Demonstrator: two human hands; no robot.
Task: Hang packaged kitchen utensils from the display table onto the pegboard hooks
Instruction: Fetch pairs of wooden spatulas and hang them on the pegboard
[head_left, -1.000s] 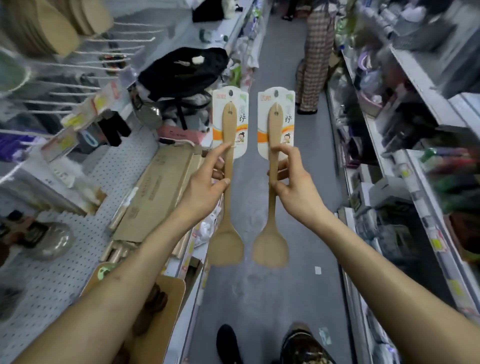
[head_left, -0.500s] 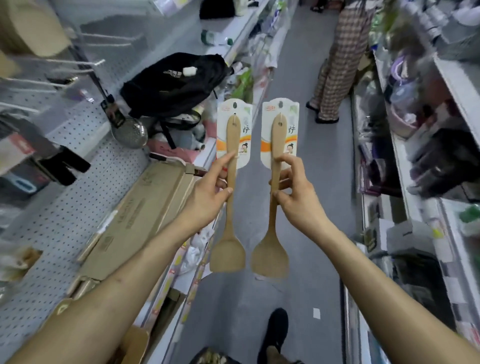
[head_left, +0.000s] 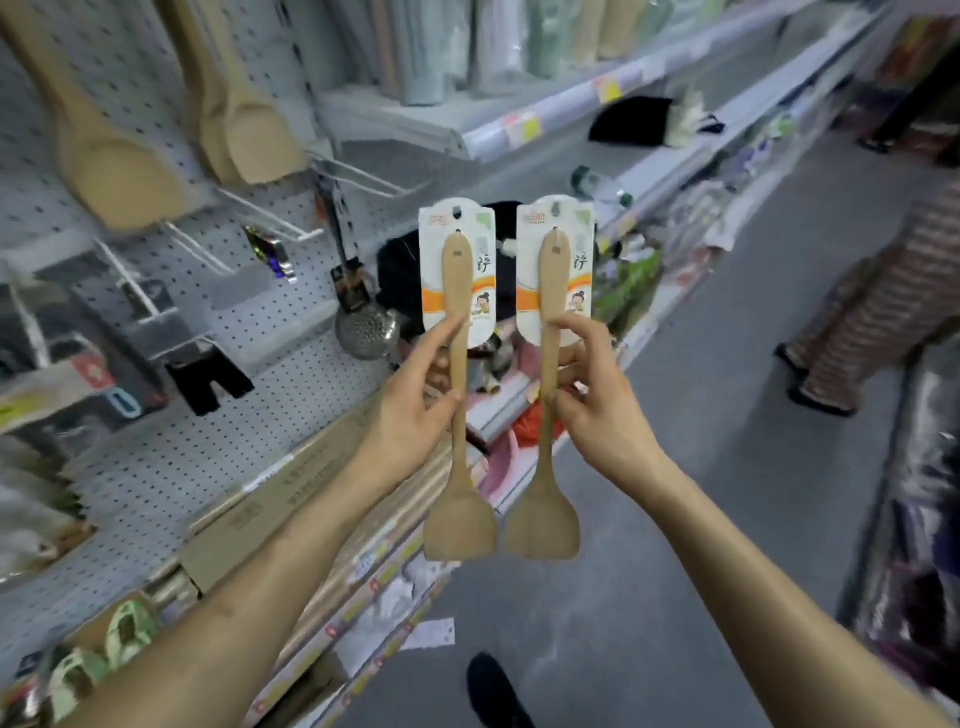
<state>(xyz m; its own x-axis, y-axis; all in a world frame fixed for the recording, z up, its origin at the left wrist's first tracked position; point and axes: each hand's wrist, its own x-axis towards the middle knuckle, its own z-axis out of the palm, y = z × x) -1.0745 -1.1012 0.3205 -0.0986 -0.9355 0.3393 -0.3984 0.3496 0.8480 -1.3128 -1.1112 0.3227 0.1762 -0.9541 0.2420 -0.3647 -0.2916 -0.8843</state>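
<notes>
Left hand (head_left: 415, 395) pinches the handle of the left spatula (head_left: 457, 291), thumb in front and forefinger stretched up to the lower edge of its header card (head_left: 436, 249). Right hand (head_left: 597, 400) is curled round the handle of the right spatula (head_left: 551, 280), gripping just under its card. Both spatulas hang upright side by side with the blades down and nearly touching. They are in the air past the front edge of the tabletop (head_left: 363, 566), above the aisle floor (head_left: 675, 571).

Judgement: carved wood, so light and stiff, with no risk of breaking and not slippery. The thin card is the weak part and would bend or tear at the hang hole. Mid-handle is a sound grip, and a finger behind the card should steady the hole when threading it.

Further out to the left is the pegboard (head_left: 218, 415), with bare hooks (head_left: 358, 174) just above the cards. Wooden spatulas (head_left: 104, 156) already hang at upper left, and a strainer (head_left: 366, 327) hangs close by. Cardboard boxes (head_left: 291, 493) lie along the tabletop. Another person (head_left: 872, 322) stands at far right.
</notes>
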